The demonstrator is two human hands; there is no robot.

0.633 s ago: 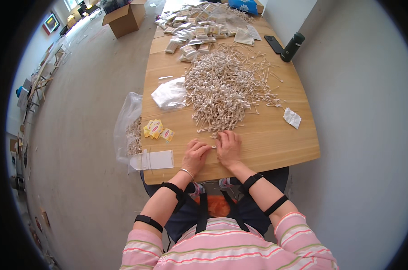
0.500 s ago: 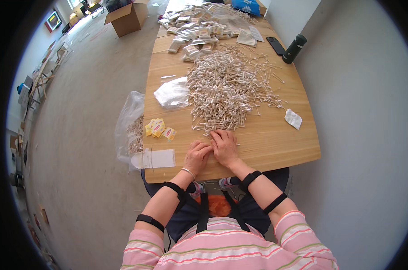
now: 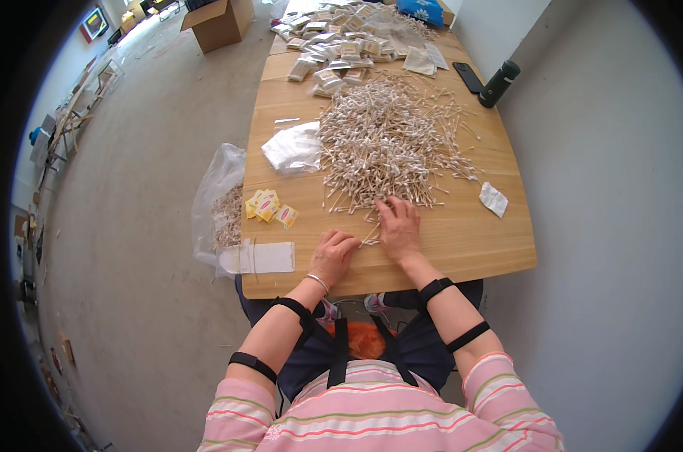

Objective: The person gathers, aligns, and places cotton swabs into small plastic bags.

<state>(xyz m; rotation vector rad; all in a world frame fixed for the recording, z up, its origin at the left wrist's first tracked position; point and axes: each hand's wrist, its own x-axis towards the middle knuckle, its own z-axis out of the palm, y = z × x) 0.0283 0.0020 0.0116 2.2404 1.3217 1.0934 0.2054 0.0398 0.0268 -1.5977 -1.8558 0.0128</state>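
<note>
A large heap of cotton swabs (image 3: 387, 143) with wooden sticks and white tips covers the middle of the wooden table (image 3: 462, 248). My left hand (image 3: 334, 256) rests close to the front edge, its fingers curled and pinched at the ends of a few loose swabs (image 3: 370, 239). Further forward and to the right, my right hand (image 3: 399, 230) reaches the near rim of the heap. Its fingers are bent down together onto swabs there, and the fingertips are partly hidden. The few loose swabs lie between both hands.
Left of my hands are yellow-and-white paper cards (image 3: 268, 206) and a white sleeve (image 3: 270, 257). A clear bag of swabs (image 3: 225, 207) hangs at the left edge. Behind the heap lie packed bags (image 3: 341, 53), a phone (image 3: 468, 77) and a dark bottle (image 3: 500, 84). Crumpled paper (image 3: 494, 200) sits right.
My hands were together near the front edge and are now apart. The right one moved forward and right to the heap; the left stayed nearly in place. Loose swabs now show between them.
</note>
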